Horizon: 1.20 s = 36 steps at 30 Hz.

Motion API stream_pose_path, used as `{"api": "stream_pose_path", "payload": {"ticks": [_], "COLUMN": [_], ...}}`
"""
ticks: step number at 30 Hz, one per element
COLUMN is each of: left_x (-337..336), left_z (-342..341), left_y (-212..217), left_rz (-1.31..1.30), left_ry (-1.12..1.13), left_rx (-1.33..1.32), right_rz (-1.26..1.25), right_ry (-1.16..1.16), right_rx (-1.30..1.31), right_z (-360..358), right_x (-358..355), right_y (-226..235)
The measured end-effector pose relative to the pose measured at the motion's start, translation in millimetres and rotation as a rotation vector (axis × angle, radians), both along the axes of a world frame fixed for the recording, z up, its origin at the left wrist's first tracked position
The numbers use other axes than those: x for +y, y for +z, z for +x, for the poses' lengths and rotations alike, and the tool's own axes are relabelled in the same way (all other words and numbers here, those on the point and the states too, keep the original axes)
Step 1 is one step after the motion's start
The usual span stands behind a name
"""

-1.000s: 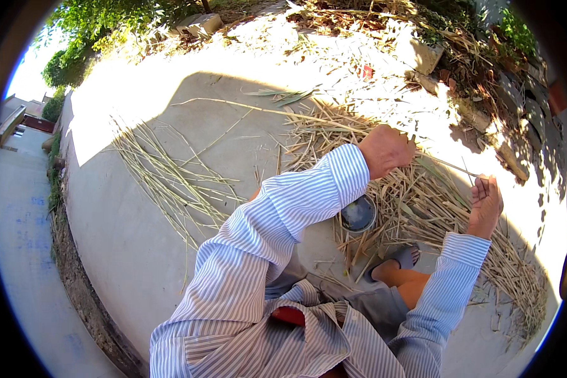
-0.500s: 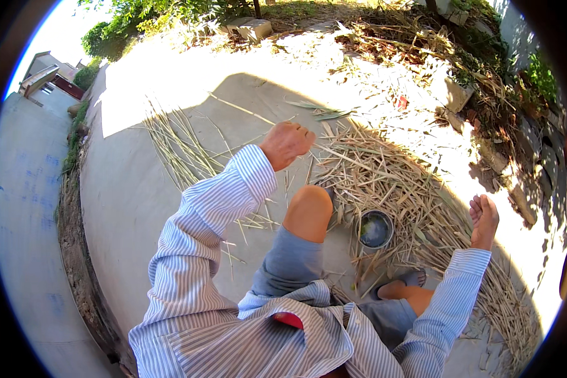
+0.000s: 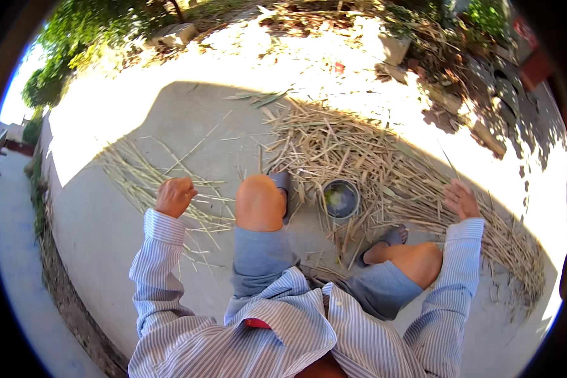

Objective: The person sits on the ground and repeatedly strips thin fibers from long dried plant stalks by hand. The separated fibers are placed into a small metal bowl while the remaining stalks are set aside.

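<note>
My left hand point(image 3: 175, 196) hovers by the right side of a loose bundle of thin, pale green stalks point(image 3: 129, 171) on the ground. Its fingers are curled; whatever they may hold is too small to make out. Far to the right, my right hand point(image 3: 462, 199) is over the edge of a broad heap of dry, straw-coloured stalks point(image 3: 359, 148). Its fingers are bent, and a thin stalk point(image 3: 448, 161) runs up from them. Between my feet, a round dark container point(image 3: 341, 199) with a pale rim stands against the heap; something yellowish shows inside.
My bent knees and grey sandals point(image 3: 394, 237) frame the container. Concrete ground point(image 3: 101, 252) lies under everything, partly in bright sun. Green leaves point(image 3: 268, 99) lie beyond the heap. Blocks point(image 3: 394, 49), dry litter and bushes line the far edge; a low wall point(image 3: 12, 252) runs along the left.
My left hand has swung left and nearer, from the heap to the green bundle; the long stalk by it has gone from there. My right hand has turned over the heap. The view has shifted right.
</note>
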<state>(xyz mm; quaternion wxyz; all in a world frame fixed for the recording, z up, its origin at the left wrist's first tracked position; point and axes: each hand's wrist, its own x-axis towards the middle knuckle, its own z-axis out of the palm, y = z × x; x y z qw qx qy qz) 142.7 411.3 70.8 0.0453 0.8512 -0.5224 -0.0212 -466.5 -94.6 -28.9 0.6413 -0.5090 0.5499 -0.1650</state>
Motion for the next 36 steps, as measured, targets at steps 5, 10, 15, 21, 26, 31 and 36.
{"api": "stream_pose_path", "payload": {"ticks": [5, 10, 15, 21, 26, 31, 36], "left_x": [-133.6, -272.7, -327.4, -334.7, -341.0, -344.1, -344.7], "left_z": [-71.5, -176.0, -237.8, -251.4, -263.1, -279.6, -281.0], "left_y": [11.2, 2.8, -30.2, -72.5, -73.2, -76.5, -83.5], "left_rz": [-0.171, -0.195, -0.133, 0.112, 0.157, 0.222, 0.219], "left_ry": [-0.265, -0.566, -0.842, -0.889, -0.886, -0.946, -0.965], "left_rx": [-0.006, 0.106, 0.209, 0.222, 0.212, 0.233, 0.228], "right_rz": [0.19, 0.246, 0.233, -0.094, -0.113, 0.057, 0.158], "right_ry": [-0.28, -0.549, -0.693, -0.636, -0.749, -0.906, -1.211], "right_rx": [-0.082, 0.004, 0.159, 0.482, 0.817, 0.646, -0.105], "right_z": [-48.9, -100.4, -51.7, -73.9, -67.8, -104.1, -120.6], "right_x": [54.4, 148.8, 156.8, 102.5, 57.8, 25.0, 28.1], "right_y": [-103.6, -234.1, -235.2, -260.9, -236.2, -249.0, -243.0]}}
